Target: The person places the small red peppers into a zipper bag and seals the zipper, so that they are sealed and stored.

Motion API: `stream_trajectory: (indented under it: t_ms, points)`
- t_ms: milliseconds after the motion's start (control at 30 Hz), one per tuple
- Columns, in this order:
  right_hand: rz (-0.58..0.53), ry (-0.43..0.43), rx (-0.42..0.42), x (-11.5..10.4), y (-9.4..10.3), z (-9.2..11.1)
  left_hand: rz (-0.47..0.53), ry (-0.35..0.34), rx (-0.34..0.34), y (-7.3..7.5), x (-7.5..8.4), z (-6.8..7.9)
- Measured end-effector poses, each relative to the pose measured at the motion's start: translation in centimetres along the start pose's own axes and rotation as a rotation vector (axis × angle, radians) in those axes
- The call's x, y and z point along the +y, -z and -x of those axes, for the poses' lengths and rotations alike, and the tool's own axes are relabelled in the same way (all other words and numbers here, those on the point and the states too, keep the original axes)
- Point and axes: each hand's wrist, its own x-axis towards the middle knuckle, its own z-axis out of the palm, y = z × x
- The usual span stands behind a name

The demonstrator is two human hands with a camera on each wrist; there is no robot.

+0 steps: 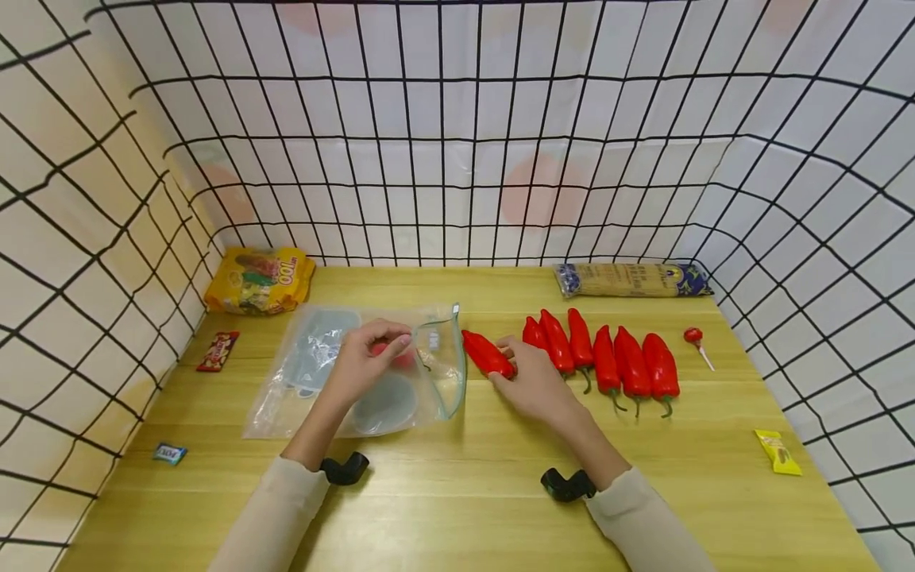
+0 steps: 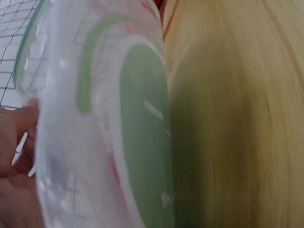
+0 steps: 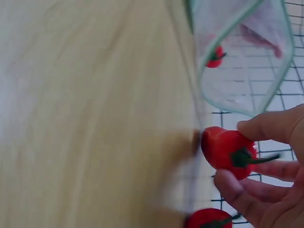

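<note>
My left hand pinches the upper layer of a clear zip bag, holding its mouth apart; the bag has a green rim and pale printed shapes. Through the plastic shows a red pepper with a green stem. A second red pepper is gripped in my right hand between thumb and fingers, its tip pointing at the bag's mouth. The right wrist view shows its stem end towards the palm. In the left wrist view the bag's printed side hides most of the fingers.
Several red peppers lie in a row right of my right hand. A noodle packet, a lollipop and a yellow wrapper lie rightward. Leftward are a yellow snack bag and two small wrapped sweets. Black wire mesh surrounds the table.
</note>
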Motion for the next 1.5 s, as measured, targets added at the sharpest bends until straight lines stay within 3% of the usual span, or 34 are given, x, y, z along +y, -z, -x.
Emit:
stream_trajectory:
  t_ms: [233, 400, 700, 900, 1067, 1167, 1333, 1500]
  points:
    - [-0.274, -0.132, 0.112, 0.8, 3.0, 1.5, -0.020, -0.012, 0.009, -0.5, 0.6, 0.0]
    - [-0.445, -0.155, 0.022, 1.1, 3.5, 1.8, -0.043, -0.012, 0.009, -0.5, 1.1, 0.1]
    - [-0.465, -0.065, -0.171, -0.5, -0.6, 0.9, 0.026, 0.035, -0.022, -0.7, 1.2, 0.1]
    - [-0.454, -0.099, -0.074, -1.6, -3.6, -0.4, 0.051, 0.013, -0.056, -0.9, 1.0, 0.0]
    - [-0.421, -0.063, -0.028, -1.9, -5.1, -1.4, 0.062, 0.028, -0.079, -1.1, 0.7, 0.0]
    - [-0.440, -0.087, -0.043, -1.7, -5.0, -1.3, 0.074, 0.041, -0.081, -1.3, 1.1, 0.2]
    - [-0.556, -0.145, -0.092, -0.8, -3.1, -0.1, 0.084, 0.052, -0.080, -1.3, 1.1, 0.2]
    - [-0.610, -0.126, -0.128, 0.1, -0.9, 1.8, 0.069, 0.052, -0.081, -1.4, 0.6, 0.1]
